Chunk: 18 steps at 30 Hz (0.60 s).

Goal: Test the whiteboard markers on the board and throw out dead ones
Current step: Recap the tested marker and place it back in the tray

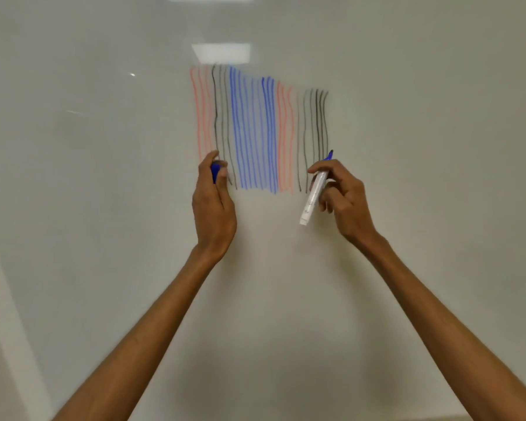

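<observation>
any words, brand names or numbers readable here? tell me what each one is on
No text can be read.
Marker in the right hand: a faint dark print low on the white barrel, too small and blurred to read.
Blue cap in the left hand: no marking shows.
Whiteboard: only red, black and blue test lines, no words or numbers.

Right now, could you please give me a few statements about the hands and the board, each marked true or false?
1. The right hand holds an uncapped marker. True.
2. The left hand holds nothing. False: it grips a blue cap.
3. On the whiteboard, blue lines run between red and black ones. True.
4. The marker's tip is red. False: it is blue.
</observation>
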{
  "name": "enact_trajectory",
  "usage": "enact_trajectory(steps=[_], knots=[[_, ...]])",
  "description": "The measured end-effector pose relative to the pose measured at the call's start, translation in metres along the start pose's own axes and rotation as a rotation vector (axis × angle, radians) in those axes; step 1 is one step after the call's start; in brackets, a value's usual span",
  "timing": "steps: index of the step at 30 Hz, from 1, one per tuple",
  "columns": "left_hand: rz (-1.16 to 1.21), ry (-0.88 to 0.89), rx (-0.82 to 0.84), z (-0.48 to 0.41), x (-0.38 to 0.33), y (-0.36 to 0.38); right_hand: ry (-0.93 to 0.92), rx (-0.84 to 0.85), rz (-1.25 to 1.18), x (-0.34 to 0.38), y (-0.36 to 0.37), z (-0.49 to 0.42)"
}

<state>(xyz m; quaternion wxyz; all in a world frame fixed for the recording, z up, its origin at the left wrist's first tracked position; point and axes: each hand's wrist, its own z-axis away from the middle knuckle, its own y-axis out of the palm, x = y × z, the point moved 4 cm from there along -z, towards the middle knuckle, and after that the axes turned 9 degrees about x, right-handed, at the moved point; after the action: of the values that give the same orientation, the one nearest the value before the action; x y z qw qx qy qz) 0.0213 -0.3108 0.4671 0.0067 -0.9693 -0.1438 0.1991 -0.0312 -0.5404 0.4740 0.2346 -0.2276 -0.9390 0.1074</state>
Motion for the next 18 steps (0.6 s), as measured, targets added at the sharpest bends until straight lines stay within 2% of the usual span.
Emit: enact_trajectory(steps=[5,9,13,18], knots=[[-0.085,0.079,-0.096,-0.070,0.001,-0.024,-0.095,-0.103,0.006,0.016,-0.026,-0.045],[-0.159,0.083,-0.112,-0.118,0.014,-0.033,-0.064,-0.193,-0.099,0.017,-0.043,-0.075],[-0.229,0.080,-0.109,-0.147,0.026,-0.039,0.017,-0.349,-0.305,0.006,-0.054,-0.100],[-0.407,0.219,-0.161,-0.151,0.030,-0.039,-0.036,-0.347,-0.327,-0.008,-0.055,-0.116]])
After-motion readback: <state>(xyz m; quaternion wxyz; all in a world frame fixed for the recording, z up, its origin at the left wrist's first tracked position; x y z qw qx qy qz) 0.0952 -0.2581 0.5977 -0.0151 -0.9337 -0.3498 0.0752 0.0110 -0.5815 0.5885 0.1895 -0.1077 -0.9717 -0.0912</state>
